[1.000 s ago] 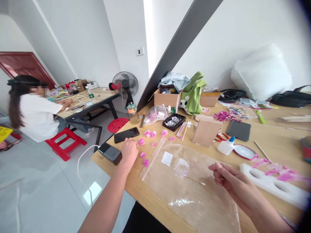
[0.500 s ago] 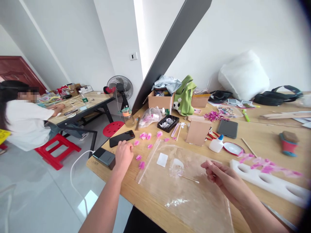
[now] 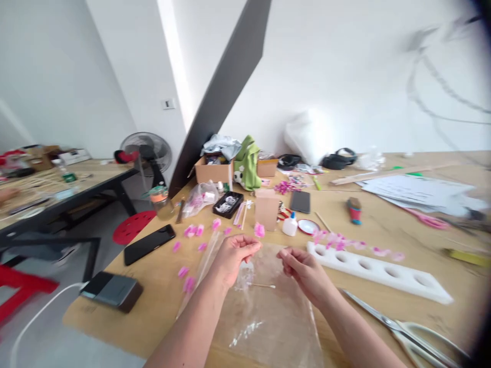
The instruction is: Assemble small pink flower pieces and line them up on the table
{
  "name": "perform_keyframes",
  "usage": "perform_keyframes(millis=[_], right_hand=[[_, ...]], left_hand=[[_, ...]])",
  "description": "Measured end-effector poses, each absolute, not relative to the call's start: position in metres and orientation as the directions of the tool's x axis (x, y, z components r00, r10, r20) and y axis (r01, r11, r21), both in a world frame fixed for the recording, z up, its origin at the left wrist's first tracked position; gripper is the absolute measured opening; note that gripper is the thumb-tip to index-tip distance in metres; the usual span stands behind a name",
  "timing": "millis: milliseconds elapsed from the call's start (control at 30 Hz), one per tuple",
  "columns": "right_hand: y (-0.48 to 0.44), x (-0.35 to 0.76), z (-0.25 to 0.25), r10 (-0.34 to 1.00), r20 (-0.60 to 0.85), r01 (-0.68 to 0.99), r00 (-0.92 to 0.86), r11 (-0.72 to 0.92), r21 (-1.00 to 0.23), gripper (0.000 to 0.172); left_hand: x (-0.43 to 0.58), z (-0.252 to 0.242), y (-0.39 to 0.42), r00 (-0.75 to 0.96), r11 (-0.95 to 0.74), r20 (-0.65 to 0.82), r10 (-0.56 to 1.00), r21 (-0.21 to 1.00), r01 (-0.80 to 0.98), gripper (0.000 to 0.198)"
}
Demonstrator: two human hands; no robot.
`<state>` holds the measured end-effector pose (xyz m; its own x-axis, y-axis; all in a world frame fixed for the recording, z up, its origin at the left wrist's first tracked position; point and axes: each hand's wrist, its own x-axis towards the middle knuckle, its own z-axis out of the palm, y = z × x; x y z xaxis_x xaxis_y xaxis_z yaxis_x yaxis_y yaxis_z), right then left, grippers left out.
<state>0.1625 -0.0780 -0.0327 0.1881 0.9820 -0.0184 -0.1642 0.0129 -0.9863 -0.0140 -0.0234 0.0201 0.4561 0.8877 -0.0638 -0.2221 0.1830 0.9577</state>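
Hovering close together over a clear plastic bag (image 3: 268, 322), the left hand (image 3: 233, 257) and right hand (image 3: 305, 267) each pinch their fingertips shut; anything gripped is too small to see. A thin stick (image 3: 263, 285) lies on the bag between them, where a wrist could easily brush it away. Pink scraps (image 3: 191, 231), scissors (image 3: 383, 317) and a phone (image 3: 149, 244) crowd the wooden table (image 3: 161, 286); a fan (image 3: 148, 151) stands by white walls

Single head-worn view, looking forward and down, close over a wooden table (image 3: 383, 225), room beyond
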Motion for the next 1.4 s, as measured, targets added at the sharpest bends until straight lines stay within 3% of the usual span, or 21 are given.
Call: perform_keyframes(millis=[300, 533, 900, 1067, 1400], right_hand=[[-0.08, 0.159, -0.029, 0.985, 0.031, -0.246, 0.173, 0.073, -0.966, 0.044], [-0.08, 0.159, -0.031, 0.988, 0.026, -0.22, 0.15, 0.059, -0.974, 0.043], [-0.08, 0.159, -0.028, 0.98, 0.03, -0.14, 0.198, 0.059, -0.988, 0.046], [-0.08, 0.16, -0.029, 0.956, 0.056, -0.047, 0.287, 0.072, -0.996, 0.044], [-0.08, 0.159, -0.028, 0.961, 0.046, -0.023, 0.272, 0.054, -0.998, 0.037]], left_hand=[[0.003, -0.012, -0.026, 0.545, 0.343, -0.232, 0.806, 0.933, -0.11, 0.024], [0.005, -0.018, -0.029, 0.576, 0.375, -0.282, 0.768, 0.926, -0.047, 0.023], [0.007, -0.019, -0.03, 0.56, 0.352, -0.29, 0.776, 0.936, -0.003, 0.021], [0.009, -0.019, -0.032, 0.53, 0.239, -0.225, 0.817, 0.97, 0.044, 0.02], [0.009, -0.028, -0.03, 0.521, 0.126, -0.174, 0.836, 0.984, 0.126, 0.021]])
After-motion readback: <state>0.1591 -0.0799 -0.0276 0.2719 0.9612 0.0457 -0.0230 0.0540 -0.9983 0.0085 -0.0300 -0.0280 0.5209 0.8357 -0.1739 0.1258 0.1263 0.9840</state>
